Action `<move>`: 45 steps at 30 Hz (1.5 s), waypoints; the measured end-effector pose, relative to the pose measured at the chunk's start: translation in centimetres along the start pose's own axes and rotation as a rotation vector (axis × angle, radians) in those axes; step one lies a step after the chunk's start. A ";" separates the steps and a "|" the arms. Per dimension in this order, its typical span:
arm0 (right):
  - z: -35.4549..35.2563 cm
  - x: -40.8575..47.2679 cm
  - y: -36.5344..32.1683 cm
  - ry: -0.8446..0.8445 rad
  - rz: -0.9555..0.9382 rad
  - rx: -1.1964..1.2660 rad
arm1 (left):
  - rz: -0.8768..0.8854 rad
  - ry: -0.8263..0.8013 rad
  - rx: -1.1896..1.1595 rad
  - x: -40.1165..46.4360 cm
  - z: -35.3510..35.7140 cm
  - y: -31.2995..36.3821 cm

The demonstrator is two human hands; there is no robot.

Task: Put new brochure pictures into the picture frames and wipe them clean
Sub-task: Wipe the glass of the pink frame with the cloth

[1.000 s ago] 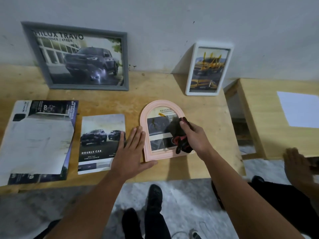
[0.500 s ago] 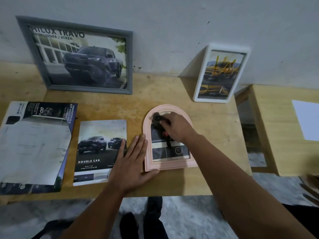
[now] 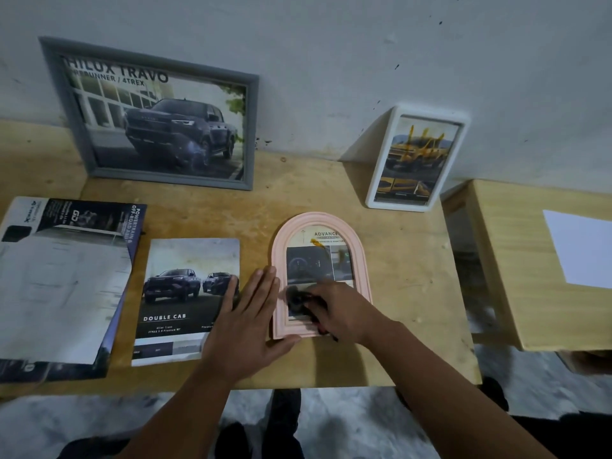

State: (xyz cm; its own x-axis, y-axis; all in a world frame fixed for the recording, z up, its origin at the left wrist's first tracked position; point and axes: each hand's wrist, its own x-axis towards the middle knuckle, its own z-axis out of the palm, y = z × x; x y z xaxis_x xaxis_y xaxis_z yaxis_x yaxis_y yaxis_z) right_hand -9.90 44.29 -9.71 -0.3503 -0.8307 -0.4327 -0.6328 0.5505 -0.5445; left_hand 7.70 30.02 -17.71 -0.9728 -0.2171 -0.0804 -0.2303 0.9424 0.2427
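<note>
Wiping the pink arched frame [image 3: 319,276]
Right hand [image 3: 344,309] grips a dark cloth [image 3: 296,301] on its glass; left hand [image 3: 246,329], fingers straight, braces its left edge.

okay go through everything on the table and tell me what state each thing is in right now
Pink arched frame: flat, picture inside, being wiped.
Dark cloth: bunched in right hand.
Left hand: flat, steadying the frame's edge.
Grey frame: leaning on wall, filled.
White frame: leaning, filled.
Double Cab brochure: flat, closed.

Wooden table [image 3: 407,293] bears brochures [image 3: 185,303] and pink frame [image 3: 362,260].
</note>
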 end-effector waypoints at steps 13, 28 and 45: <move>-1.3 5.8 1.7 0.240 0.072 -0.019 | -0.012 -0.010 0.003 0.0 0.1 -0.2; -6.6 5.0 1.9 0.246 0.112 0.048 | -0.014 0.019 -0.047 0.2 0.1 0.0; -2.6 0.7 1.8 -0.060 0.140 0.065 | -0.019 0.028 -0.034 0.1 -0.1 0.1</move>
State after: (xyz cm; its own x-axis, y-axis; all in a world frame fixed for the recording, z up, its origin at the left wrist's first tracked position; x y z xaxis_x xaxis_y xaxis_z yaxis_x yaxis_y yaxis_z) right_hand -13.02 44.47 -9.13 -0.3886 -0.7404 -0.5484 -0.5339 0.6660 -0.5209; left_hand 7.56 30.03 -17.59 -0.9683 -0.2428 -0.0582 -0.2493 0.9289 0.2738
